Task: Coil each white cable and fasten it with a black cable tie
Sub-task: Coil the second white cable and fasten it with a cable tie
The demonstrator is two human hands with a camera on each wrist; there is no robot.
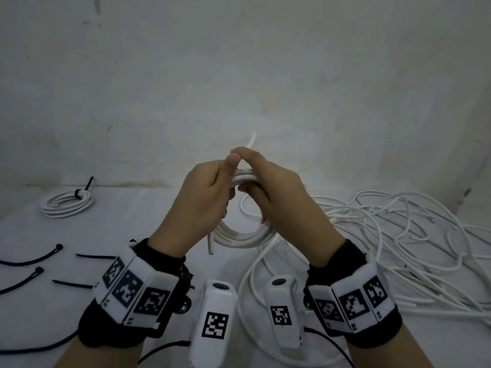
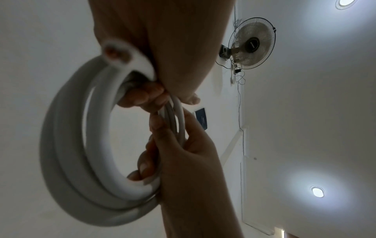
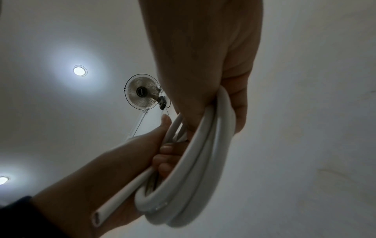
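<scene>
Both hands hold a white cable coil [image 1: 244, 239] of several loops in the air above the table's middle. My left hand [image 1: 212, 187] grips the coil's top from the left, thumb pressed on top; in the left wrist view its fingers [image 2: 142, 96] curl round the strands. My right hand [image 1: 265, 187] grips the same spot from the right, fingers wrapped round the bundle [image 3: 193, 177]. One cut end [image 1: 211, 248] hangs at the coil's lower left, and another end [image 1: 252, 139] pokes up behind the fingers. No tie is in either hand.
A finished coil [image 1: 67, 204] with a black tie [image 1: 79, 193] lies at the back left. Several loose black cable ties [image 1: 32, 257] lie on the white table [image 1: 159, 224] at the left. A tangle of white cables [image 1: 398, 235] covers the right side. A wall stands close behind.
</scene>
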